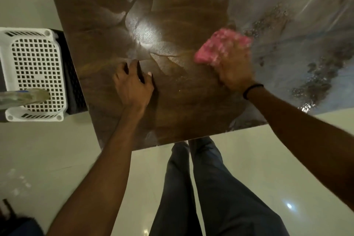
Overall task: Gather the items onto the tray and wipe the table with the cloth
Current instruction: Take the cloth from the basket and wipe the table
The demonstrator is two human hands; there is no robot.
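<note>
A pink cloth (220,45) lies bunched on the glossy brown and grey table (172,15), pressed down under my right hand (234,69); both are blurred by motion. My left hand (132,84) rests on the tabletop to the left of the cloth, fingers spread, fingertips touching the surface, holding nothing. A white perforated tray (34,74) stands at the far left on a dark stool beside the table. A pale blurred item (24,96) lies across the tray's near end; I cannot tell what it is.
The table's near edge (191,140) runs just in front of my legs (191,188). Shiny pale floor tiles (277,159) surround the table. A dark object (11,216) sits at the bottom left corner.
</note>
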